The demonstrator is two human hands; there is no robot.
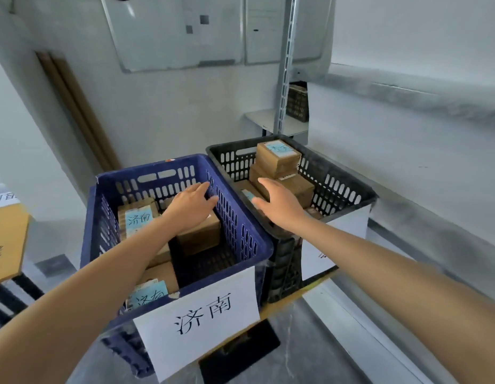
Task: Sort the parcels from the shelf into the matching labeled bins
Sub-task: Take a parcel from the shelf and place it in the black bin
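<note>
A blue bin (251, 245) with a white paper label (202, 317) stands in front of me, holding several brown cardboard parcels with pale blue labels (138, 218). My left hand (190, 203) reaches into it, fingers straight, lying over a brown parcel (199, 236). Right of it stands a black bin (337, 178) with stacked brown parcels (278, 156). My right hand (279, 200) hovers open inside the black bin, fingers spread above the parcels, holding nothing.
A metal shelf upright (286, 79) and grey shelf boards (407, 151) run along the right. A yellow-brown carton (5, 239) sits at the left edge. Whiteboards (179, 31) hang on the back wall. A small table (279, 123) with a dark basket (297, 102) stands behind.
</note>
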